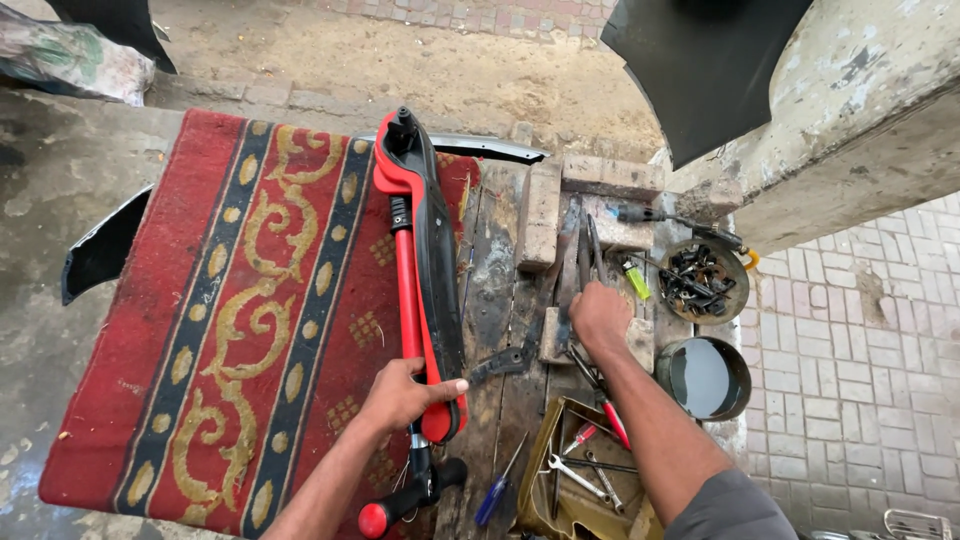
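1. The left hand (400,392) clamps its fingers around the lower end of a red-and-black scooter body panel (425,270), which lies lengthwise along the right edge of the red patterned rug (230,310), centre of frame.
2. The right hand (598,318) closes over hand tools (585,255) on the dark wooden board (495,290); exactly what it grips I cannot tell.
3. Judging by this, work on the panel looks barely begun: tool selection only.
4. Right of the panel is crowded by the tool tray (565,480), bolt dish (703,280) and tin can (704,377); the rug to the left offers open room.
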